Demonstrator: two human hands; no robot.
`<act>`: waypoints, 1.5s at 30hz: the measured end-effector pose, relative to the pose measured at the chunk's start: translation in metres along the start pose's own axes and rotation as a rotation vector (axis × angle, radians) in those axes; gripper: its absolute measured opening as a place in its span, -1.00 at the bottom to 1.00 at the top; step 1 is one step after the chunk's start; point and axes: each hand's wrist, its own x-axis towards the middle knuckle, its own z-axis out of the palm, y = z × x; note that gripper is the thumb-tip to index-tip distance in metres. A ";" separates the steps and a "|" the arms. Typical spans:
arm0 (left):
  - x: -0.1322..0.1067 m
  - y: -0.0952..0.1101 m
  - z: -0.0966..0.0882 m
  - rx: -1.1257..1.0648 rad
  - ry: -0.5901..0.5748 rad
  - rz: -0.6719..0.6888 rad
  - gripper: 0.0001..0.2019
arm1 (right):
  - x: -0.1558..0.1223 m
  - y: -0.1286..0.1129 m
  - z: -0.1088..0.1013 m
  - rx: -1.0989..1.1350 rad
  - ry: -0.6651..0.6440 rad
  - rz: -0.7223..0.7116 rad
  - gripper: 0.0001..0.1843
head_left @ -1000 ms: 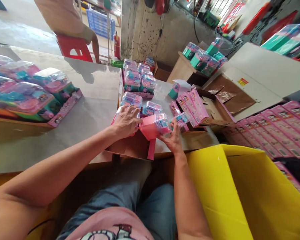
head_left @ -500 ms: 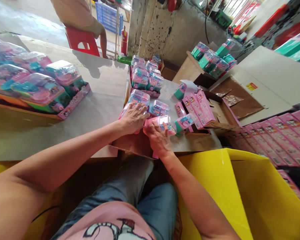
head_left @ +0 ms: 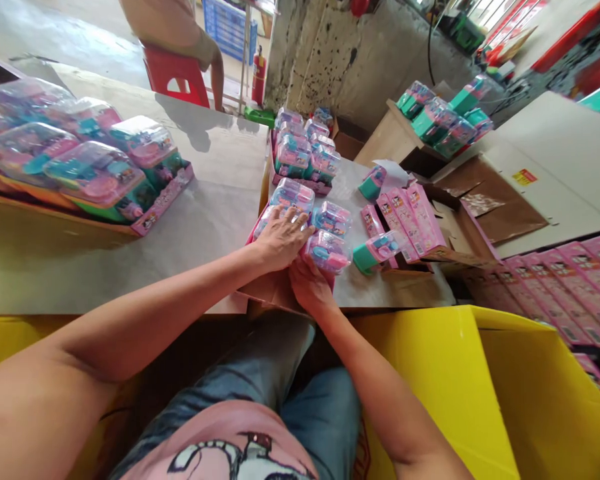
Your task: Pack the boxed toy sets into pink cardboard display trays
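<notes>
On the table in front of me stands an open pink cardboard tray (head_left: 270, 290), partly filled with clear-lidded plastic toy cases. My left hand (head_left: 283, 241) lies over a case at the tray's left side, fingers spread and largely hiding it. At the tray's right near side is a pink-and-blue toy case (head_left: 329, 252) with its clear lid up. My right hand (head_left: 313, 287) presses against its near left edge, fingers bent and partly hidden. Two more cases, a far left case (head_left: 293, 195) and a far right case (head_left: 332, 218), sit behind. The tray's near end shows bare brown card.
A filled tray (head_left: 165, 200) stands left, another filled tray (head_left: 305, 157) beyond. To the right lie a loose green-based case (head_left: 377, 252) and pink folded cartons (head_left: 405, 213). A yellow box (head_left: 420, 373) stands below right. A person sits on a red chair (head_left: 177, 77) at the back.
The toy case under my right hand has turned lid-up and settled in the tray. My right hand has slid from its top to its near left edge. My left hand stays over the tray.
</notes>
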 end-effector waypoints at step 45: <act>-0.082 0.072 0.065 -0.303 0.012 0.009 -0.55 | -0.045 0.009 -0.042 0.618 0.380 0.479 -0.74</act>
